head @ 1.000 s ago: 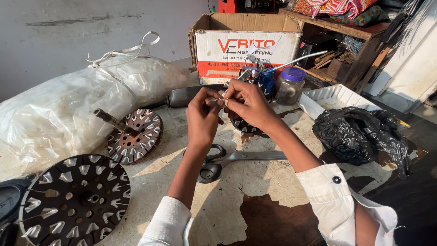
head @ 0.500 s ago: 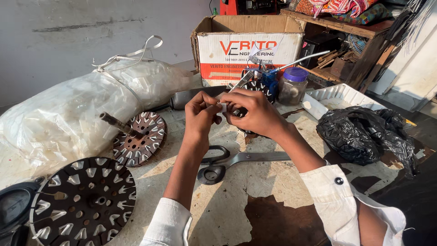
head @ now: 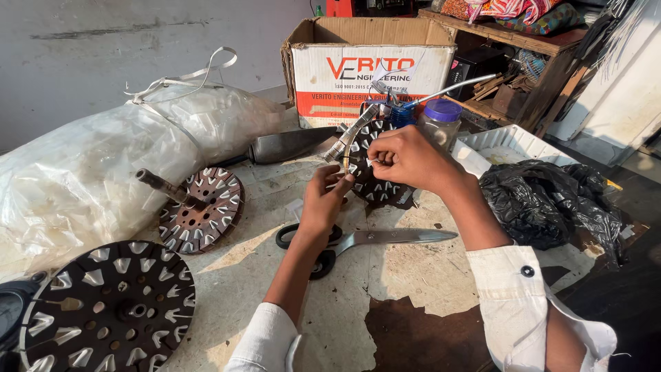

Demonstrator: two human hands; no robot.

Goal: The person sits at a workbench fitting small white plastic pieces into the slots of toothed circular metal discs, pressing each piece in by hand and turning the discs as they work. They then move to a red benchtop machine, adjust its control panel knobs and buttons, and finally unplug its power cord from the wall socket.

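A slotted stator (head: pixel 375 180) is held tilted on the bench (head: pixel 427 269) under both hands. A white slip is pinched by the right hand (head: pixel 406 157); the left hand (head: pixel 323 203) steadies the rim. Judged: slot lining underway; precise insertion is called for.

We count three slotted metal discs: one (head: pixel 375 162) under our hands, one (head: pixel 203 207) left of them, one (head: pixel 107 310) nearer left. One pair of scissors (head: pixel 365 240), one cardboard box (head: pixel 375 65), one jar (head: pixel 441 120).

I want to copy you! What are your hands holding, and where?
Both hands hold the slotted metal disc: left hand at its near edge, right hand pinching a small white strip at its slots.
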